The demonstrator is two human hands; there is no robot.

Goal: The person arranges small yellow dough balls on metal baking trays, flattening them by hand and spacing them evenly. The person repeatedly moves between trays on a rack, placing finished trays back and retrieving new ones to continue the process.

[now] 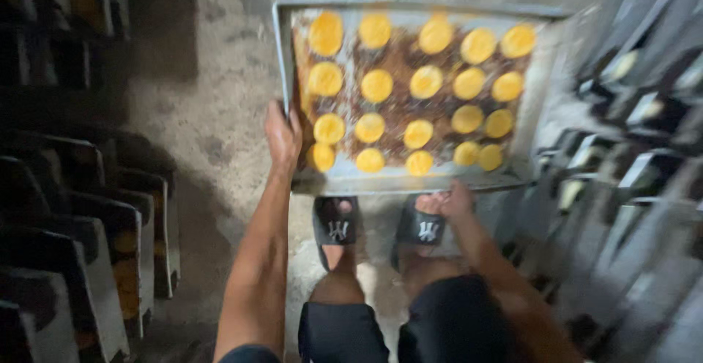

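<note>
1. The person holds a large grey metal baking tray out in front of the body, above a rough concrete floor.
2. The left hand is closed on the tray's left rim near the near-left corner, thumb and fingers wrapped over the edge.
3. The right hand grips the near rim from below, right of its middle; the fingers curl under the metal, so how tightly they close cannot be made out fully, but the hand is clearly clamped on the tray.
4. The tray thus reaches away from both hands, its far edge towards the top of the view, its near edge over the feet.
5. On the tray lie round yellow dough pieces in four loose rows, on a brown-stained sheet surface.
6. Below the near rim show two black slide sandals, the toes partly covered by the tray.
7. Dark shorts are cut off by the lower edge.
8. To the left stand stacked dark trays on a rack, some with yellow pieces dimly visible; to the right, another rack with shelves.
9. Both racks are heavily blurred, and what lies on the right-hand shelves cannot be told.
10. The tray's right rim smears into the rack beside it.
</note>
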